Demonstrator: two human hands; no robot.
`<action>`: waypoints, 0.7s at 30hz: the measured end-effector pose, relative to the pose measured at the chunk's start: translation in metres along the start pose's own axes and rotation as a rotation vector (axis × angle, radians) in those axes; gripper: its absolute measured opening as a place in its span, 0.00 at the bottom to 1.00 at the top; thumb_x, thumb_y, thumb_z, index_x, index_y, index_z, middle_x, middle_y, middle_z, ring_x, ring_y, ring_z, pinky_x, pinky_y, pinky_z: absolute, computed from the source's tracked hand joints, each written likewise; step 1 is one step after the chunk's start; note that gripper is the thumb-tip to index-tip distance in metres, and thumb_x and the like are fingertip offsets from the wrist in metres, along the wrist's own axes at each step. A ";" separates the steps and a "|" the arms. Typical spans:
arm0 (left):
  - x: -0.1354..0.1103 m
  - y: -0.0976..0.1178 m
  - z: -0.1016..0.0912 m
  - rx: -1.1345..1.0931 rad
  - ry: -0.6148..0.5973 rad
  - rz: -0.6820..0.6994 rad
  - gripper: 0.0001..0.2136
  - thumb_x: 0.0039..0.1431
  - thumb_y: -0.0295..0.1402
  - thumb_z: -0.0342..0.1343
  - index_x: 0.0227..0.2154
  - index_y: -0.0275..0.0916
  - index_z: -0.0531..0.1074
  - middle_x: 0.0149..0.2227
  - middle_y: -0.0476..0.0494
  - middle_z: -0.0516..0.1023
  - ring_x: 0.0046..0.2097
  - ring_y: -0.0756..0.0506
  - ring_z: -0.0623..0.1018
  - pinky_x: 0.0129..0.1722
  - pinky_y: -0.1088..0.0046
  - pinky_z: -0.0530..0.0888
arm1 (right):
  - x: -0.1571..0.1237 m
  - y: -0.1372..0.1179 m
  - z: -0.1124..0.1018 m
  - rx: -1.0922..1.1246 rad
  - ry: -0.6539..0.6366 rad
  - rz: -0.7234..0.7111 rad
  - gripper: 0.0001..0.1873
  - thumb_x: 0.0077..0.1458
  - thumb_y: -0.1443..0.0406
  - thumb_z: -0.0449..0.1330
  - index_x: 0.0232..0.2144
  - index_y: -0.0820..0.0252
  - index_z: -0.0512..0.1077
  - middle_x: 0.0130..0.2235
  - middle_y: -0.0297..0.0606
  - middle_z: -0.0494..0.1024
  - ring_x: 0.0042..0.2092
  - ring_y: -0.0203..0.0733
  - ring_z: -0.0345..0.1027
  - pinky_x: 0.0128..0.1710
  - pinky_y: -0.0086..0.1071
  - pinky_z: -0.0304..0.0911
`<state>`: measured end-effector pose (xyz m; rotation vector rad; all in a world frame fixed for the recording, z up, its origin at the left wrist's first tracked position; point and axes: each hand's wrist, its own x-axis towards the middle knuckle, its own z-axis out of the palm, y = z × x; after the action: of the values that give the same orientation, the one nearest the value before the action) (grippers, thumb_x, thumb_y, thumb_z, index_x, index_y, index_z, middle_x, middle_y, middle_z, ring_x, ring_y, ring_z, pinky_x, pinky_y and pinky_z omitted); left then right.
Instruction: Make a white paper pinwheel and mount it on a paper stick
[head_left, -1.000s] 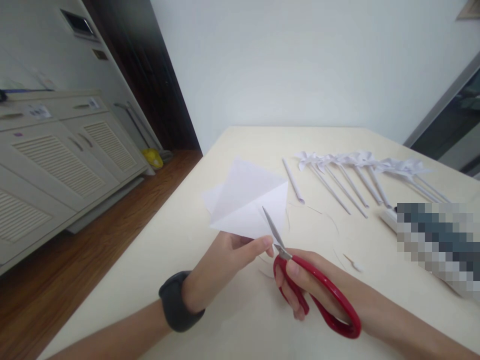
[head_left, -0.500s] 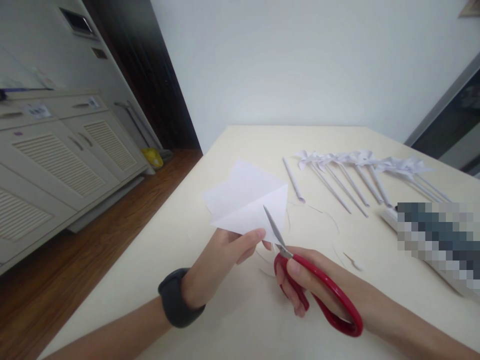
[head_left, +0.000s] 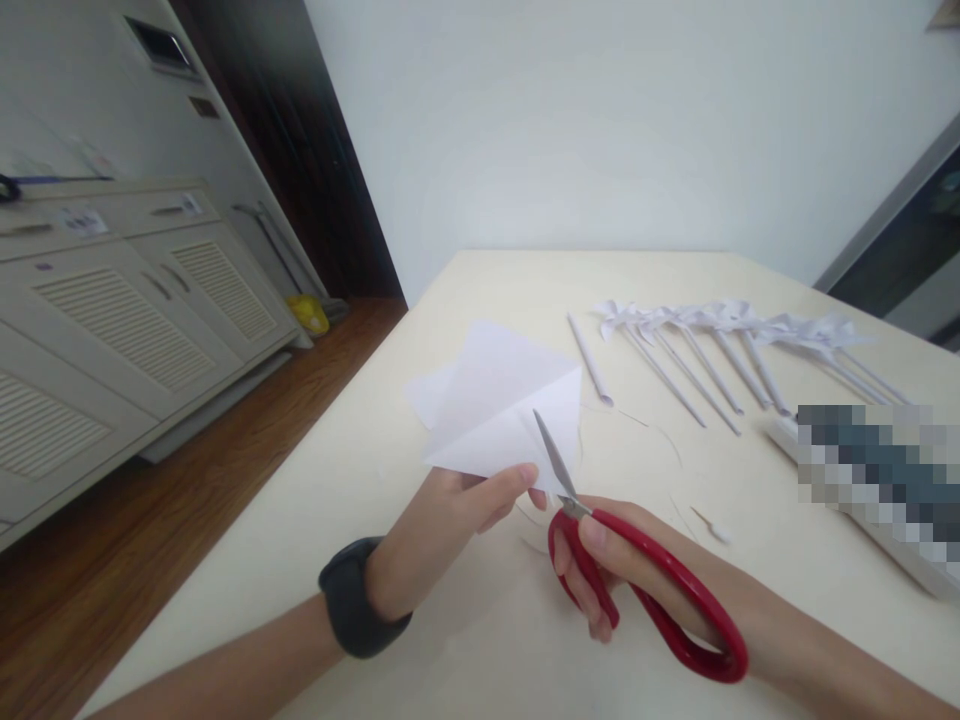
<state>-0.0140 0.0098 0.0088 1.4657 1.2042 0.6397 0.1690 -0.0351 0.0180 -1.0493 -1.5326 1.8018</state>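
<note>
A creased square of white paper [head_left: 517, 375] is pinched at its near edge by my left hand [head_left: 480, 505], thumb on top. My right hand [head_left: 607, 560] grips red-handled scissors [head_left: 667, 575]. One blade lies over the paper near its near right corner, pointing away from me; the lower blade is mostly hidden beneath the sheet. The scissor pivot sits just off the paper's edge, close to my left fingertips. Another white sheet [head_left: 426, 395] shows on the table behind the held square, at its left.
Several white paper pinwheels [head_left: 720, 318] on rolled paper sticks lie at the back right of the table [head_left: 465, 660]. A lone paper tube [head_left: 590, 360] is beside them. Thin wires [head_left: 667, 445], a small white-ended stick [head_left: 712, 527] and a pixelated long box [head_left: 877, 530] are at right.
The scissor handles have spread slightly wider apart. The paper and both hands have shifted a little to the right in view, and more of the loose sheet's corner shows separately.
</note>
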 end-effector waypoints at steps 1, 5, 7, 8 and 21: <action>0.000 0.000 0.000 -0.003 -0.004 0.002 0.17 0.53 0.45 0.50 0.19 0.39 0.73 0.16 0.55 0.50 0.23 0.51 0.58 0.29 0.72 0.60 | 0.000 0.000 0.000 0.001 0.000 0.000 0.18 0.57 0.54 0.48 0.27 0.63 0.64 0.19 0.29 0.63 0.21 0.31 0.56 0.25 0.28 0.54; 0.000 0.002 0.000 -0.015 -0.007 0.004 0.17 0.53 0.44 0.50 0.19 0.38 0.72 0.16 0.55 0.51 0.23 0.52 0.58 0.29 0.72 0.60 | 0.000 0.000 0.001 -0.004 -0.001 0.008 0.19 0.57 0.53 0.47 0.29 0.63 0.65 0.18 0.29 0.63 0.21 0.32 0.56 0.24 0.28 0.54; 0.000 0.002 0.000 -0.021 -0.005 0.011 0.16 0.53 0.44 0.50 0.19 0.38 0.72 0.16 0.55 0.51 0.23 0.51 0.59 0.30 0.72 0.61 | -0.001 0.001 0.001 -0.020 0.001 0.000 0.18 0.58 0.54 0.47 0.30 0.63 0.66 0.18 0.29 0.63 0.21 0.32 0.57 0.25 0.28 0.55; 0.000 0.002 0.000 -0.022 -0.003 0.013 0.16 0.53 0.44 0.50 0.19 0.38 0.72 0.16 0.55 0.51 0.23 0.51 0.59 0.30 0.72 0.61 | -0.001 0.002 0.001 -0.028 0.006 -0.005 0.18 0.58 0.55 0.46 0.30 0.63 0.66 0.18 0.29 0.63 0.21 0.32 0.57 0.25 0.28 0.55; -0.002 0.003 0.002 -0.019 0.034 0.022 0.15 0.53 0.42 0.51 0.18 0.38 0.71 0.15 0.55 0.51 0.21 0.52 0.57 0.25 0.74 0.58 | -0.001 -0.001 -0.001 -0.003 -0.014 0.006 0.15 0.58 0.57 0.48 0.27 0.61 0.63 0.18 0.29 0.63 0.21 0.32 0.57 0.25 0.27 0.56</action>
<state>-0.0115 0.0077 0.0116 1.4588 1.2063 0.6911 0.1706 -0.0353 0.0189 -1.0464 -1.5416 1.8154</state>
